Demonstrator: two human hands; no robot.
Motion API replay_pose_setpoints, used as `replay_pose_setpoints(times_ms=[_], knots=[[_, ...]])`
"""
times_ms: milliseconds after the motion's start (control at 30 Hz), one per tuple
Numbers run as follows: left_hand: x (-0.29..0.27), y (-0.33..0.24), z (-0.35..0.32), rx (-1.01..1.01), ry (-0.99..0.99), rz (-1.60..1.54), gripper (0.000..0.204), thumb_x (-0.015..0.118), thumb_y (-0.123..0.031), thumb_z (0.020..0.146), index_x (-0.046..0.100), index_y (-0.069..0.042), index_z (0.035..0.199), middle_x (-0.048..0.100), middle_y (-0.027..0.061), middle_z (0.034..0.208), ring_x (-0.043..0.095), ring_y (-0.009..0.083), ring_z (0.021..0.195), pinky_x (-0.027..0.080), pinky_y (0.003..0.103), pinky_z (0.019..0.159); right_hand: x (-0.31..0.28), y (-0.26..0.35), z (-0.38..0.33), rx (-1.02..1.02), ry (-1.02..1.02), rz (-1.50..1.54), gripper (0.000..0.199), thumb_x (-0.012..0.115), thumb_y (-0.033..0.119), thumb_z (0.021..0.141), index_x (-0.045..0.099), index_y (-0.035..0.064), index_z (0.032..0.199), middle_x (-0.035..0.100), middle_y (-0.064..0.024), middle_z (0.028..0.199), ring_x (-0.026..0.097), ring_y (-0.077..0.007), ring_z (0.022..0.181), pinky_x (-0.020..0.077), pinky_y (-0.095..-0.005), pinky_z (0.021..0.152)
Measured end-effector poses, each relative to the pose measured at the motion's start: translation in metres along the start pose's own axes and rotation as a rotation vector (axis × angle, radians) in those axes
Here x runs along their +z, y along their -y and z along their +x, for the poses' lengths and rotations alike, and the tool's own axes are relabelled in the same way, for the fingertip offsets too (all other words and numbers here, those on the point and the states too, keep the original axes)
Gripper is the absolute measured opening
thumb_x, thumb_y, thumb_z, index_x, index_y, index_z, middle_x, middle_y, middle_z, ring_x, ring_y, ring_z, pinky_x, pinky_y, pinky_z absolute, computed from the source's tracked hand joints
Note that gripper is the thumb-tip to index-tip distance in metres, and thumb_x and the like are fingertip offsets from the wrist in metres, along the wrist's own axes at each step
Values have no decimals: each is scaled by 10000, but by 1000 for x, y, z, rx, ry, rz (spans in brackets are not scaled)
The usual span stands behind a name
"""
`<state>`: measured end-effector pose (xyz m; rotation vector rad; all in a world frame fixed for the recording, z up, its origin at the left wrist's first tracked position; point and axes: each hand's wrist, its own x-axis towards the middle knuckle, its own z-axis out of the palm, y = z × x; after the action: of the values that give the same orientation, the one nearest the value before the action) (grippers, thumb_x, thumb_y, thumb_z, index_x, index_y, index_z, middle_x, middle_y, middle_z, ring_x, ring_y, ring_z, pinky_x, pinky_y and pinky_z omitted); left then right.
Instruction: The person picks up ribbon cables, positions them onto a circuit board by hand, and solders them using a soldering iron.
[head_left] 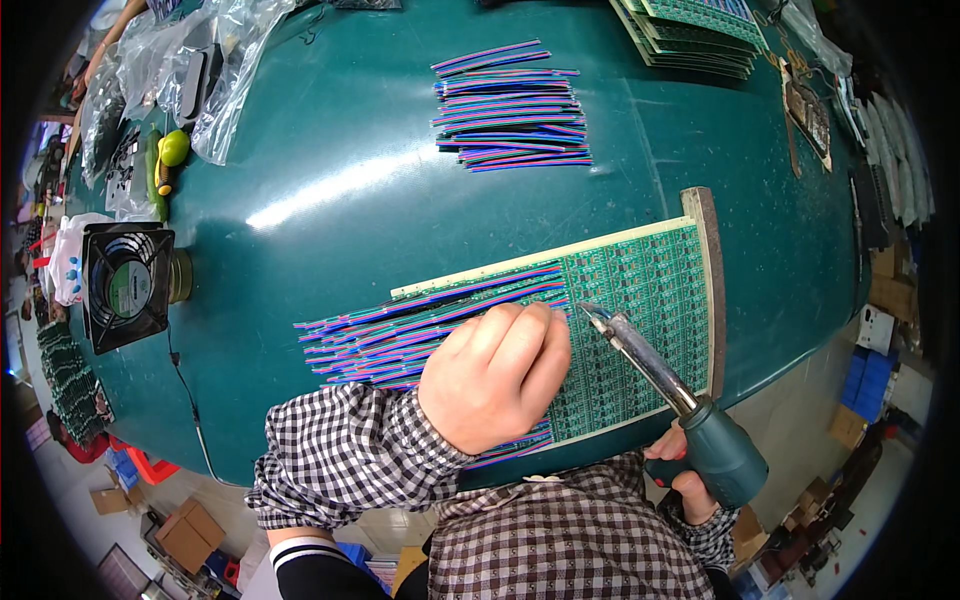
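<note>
A large green circuit board panel (640, 330) lies tilted in front of me, with rows of small components and pale edges. Striped ribbon wires (380, 335) in blue, red and black spread across its left half and over its left edge. My left hand (495, 370) rests on these wires, its fingers curled together near the wire ends; the fingertips are hidden underneath. My right hand (690, 480) grips a dark green soldering gun (725, 455) at the board's lower right. The soldering gun's metal tip points to the upper left, close to my left fingers, just over the board.
A dark strip (705, 290) borders the panel's right edge. Beyond lies a pile of ribbon wires (510, 110), with stacked circuit boards (695, 40) at the far right. A black fan (128, 285) stands left, near plastic bags (225, 80) and a green round fruit (174, 148).
</note>
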<state>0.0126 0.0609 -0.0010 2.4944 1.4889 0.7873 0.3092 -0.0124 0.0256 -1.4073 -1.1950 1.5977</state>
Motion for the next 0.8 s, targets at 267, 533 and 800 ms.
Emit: replay_pose_setpoints(times_ms=[267, 533, 800], knots=[[0, 1, 1, 8, -25, 0, 345, 703, -60, 752, 726, 20, 1086, 642, 104, 1030, 655, 228, 854, 561, 327, 688, -11, -5, 1, -186, 152, -296, 674, 982, 288, 722, 620, -102, 1136, 735, -143, 902, 744, -241, 827, 625, -378, 739], [2, 1, -1, 12, -33, 19, 347, 701, -57, 757, 725, 21, 1093, 643, 108, 1030, 653, 227, 849, 563, 324, 687, 3, 2, -2, 42, -22, 16, 671, 987, 255, 715, 620, -96, 1153, 722, -123, 860, 730, -221, 779, 625, -366, 732], [2, 0, 0, 37, -15, 66, 335, 711, -67, 752, 736, 15, 1076, 653, 100, 1027, 663, 217, 874, 565, 316, 693, 3, 1, -2, 55, -18, 39, 664, 984, 271, 720, 630, -89, 1151, 720, -114, 880, 734, -219, 800, 623, -361, 742]])
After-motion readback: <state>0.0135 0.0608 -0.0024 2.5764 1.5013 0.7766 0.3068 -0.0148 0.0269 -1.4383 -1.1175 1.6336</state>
